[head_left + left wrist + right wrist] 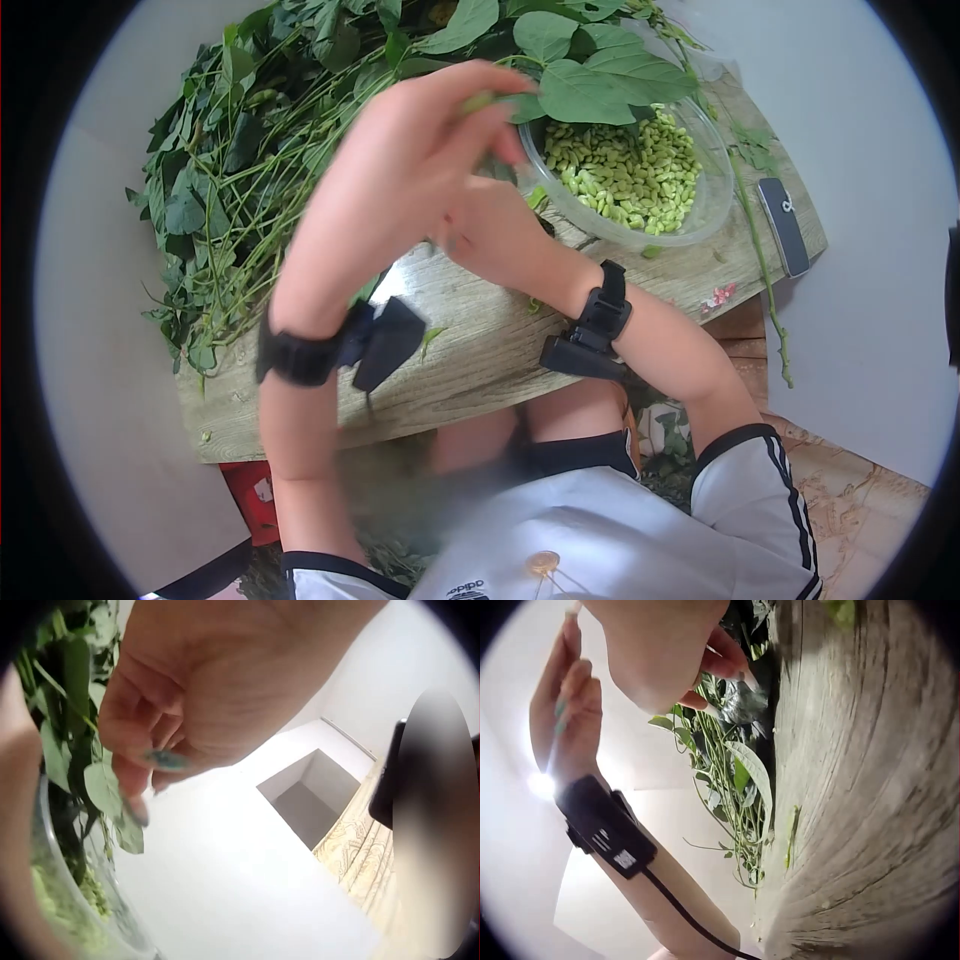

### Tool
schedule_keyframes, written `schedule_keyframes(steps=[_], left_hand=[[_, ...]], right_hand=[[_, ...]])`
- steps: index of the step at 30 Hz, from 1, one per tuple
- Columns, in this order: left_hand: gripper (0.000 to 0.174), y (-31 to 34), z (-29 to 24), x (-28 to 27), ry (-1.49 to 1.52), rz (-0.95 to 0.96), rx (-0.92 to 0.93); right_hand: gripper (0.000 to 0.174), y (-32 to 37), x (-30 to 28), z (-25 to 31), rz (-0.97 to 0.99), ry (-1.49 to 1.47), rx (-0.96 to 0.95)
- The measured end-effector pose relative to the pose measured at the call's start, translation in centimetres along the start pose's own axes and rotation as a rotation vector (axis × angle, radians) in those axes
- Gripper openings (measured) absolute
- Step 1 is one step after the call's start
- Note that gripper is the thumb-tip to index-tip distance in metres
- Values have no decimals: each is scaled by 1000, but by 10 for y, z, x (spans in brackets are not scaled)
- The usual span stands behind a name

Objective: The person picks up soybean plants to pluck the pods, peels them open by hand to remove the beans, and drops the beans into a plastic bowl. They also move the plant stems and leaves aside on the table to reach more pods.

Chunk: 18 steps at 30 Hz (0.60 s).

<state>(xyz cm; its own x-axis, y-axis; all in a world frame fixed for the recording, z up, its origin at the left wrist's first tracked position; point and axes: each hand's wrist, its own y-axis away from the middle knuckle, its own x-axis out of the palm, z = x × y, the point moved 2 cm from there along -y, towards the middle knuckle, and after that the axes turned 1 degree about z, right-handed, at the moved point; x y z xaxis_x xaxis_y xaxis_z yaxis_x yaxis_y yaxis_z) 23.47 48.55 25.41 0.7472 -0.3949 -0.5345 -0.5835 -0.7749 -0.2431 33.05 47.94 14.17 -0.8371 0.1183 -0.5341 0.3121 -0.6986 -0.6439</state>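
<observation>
Over rim of bowl (714,196): observed left hand (410,150) pinching pod (479,101), so sheddings land among beans (630,175); could not tell grasp of right hand (490,235) beneath.

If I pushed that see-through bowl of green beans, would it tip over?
Probably not: the bowl looks wide and low, so it would likely slide on the wooden table. The loose beans probably make it heavyish, and they may shift.

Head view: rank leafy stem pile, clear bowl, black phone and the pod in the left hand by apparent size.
1. leafy stem pile
2. clear bowl
3. black phone
4. pod; only its tip shows, so its full size is unsure
</observation>
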Motion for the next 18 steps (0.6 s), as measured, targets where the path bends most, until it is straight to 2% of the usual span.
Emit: schedule_keyframes(steps=[1, 2, 3, 4, 5, 6, 8, 9, 10, 11, 13, 14, 16, 18], left_hand=[[38, -12, -2, 11, -13, 2, 65], [44, -22, -4, 21, -25, 3, 132], [57, -31, -4, 29, -29, 45, 127], [61, -36, -2, 35, -102, 59, 163], [59, -39, -1, 40, -181, 15, 237], [57, -40, -1, 42, -260, -29, 309], [51, -35, -1, 40, -332, -76, 304], [45, -32, -3, 37, -403, -123, 294], [45, -29, 1, 34, -406, -129, 293], [44, -24, 6, 27, -472, -246, 336], [41, -9, 13, 7, -580, -411, 388], [43, 2, 18, -5, -673, -438, 349], [53, 26, 36, -32, -869, -487, 193], [68, 54, 57, -58, -1009, -439, -116]], right_hand=[[21, 2, 4, -7, 156, -10, 164], [21, 1, 3, -6, 150, -4, 162], [17, 1, 0, -1, -22, -126, 60], [14, 2, -2, 3, -191, -250, -44], [11, 1, 4, 1, -249, -500, 9], [11, 3, 1, -2, -247, -498, 5], [42, 7, 5, -10, 126, -565, 189], [42, 6, 8, -12, 127, -565, 185], [29, 5, 10, -13, 61, -369, 125], [20, 1, 9, -8, -2, -175, 65], [20, 0, 2, -2, 61, -111, 127], [20, -1, 0, 1, 115, -42, 192], [20, -3, 3, 1, 67, -55, 173], [21, -5, 2, 0, -7, -97, 143]])
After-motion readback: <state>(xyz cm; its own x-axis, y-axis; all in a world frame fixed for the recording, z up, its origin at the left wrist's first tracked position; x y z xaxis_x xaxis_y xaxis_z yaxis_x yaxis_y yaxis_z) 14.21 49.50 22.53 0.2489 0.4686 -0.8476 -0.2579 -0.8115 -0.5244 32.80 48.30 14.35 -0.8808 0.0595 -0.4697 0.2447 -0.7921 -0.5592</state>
